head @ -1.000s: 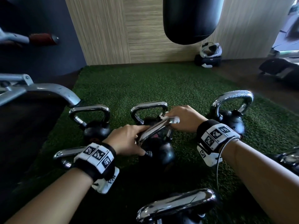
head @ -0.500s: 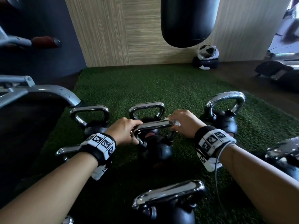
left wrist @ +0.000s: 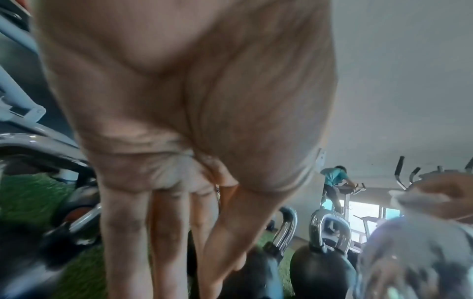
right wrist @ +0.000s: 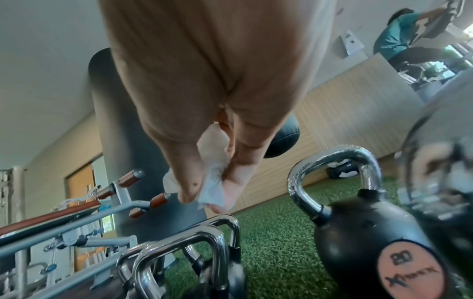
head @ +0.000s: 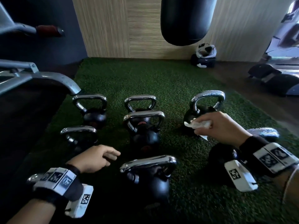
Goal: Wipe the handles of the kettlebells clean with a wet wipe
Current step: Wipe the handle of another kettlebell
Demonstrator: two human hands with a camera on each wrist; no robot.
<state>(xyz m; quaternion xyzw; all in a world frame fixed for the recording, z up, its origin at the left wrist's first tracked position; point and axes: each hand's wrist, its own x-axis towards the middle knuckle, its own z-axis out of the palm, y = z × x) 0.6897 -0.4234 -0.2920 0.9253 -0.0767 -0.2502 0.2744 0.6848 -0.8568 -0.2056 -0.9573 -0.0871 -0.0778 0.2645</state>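
Several black kettlebells with chrome handles stand on green turf [head: 169,81]. The middle kettlebell [head: 144,125] stands upright and free of both hands. My right hand [head: 215,126] pinches a crumpled white wet wipe [head: 198,124] just in front of the far right kettlebell [head: 208,101], not touching its handle. In the right wrist view the wet wipe [right wrist: 212,182] sits between thumb and fingers, left of that kettlebell's handle [right wrist: 332,161]. My left hand [head: 97,157] hovers low with relaxed fingers, holding nothing, left of the near kettlebell [head: 148,173]. In the left wrist view its fingers [left wrist: 158,232] hang straight.
A black punching bag [head: 184,20] hangs above the turf's far end. A grey machine frame [head: 48,81] borders the left side. A helmet-like item [head: 205,55] lies by the back wall. In the left wrist view another person [left wrist: 332,182] rides an exercise bike.
Both hands have let go of the middle kettlebell's handle. The right hand moved right with the wipe towards the far right kettlebell; the left hand drew back towards me.
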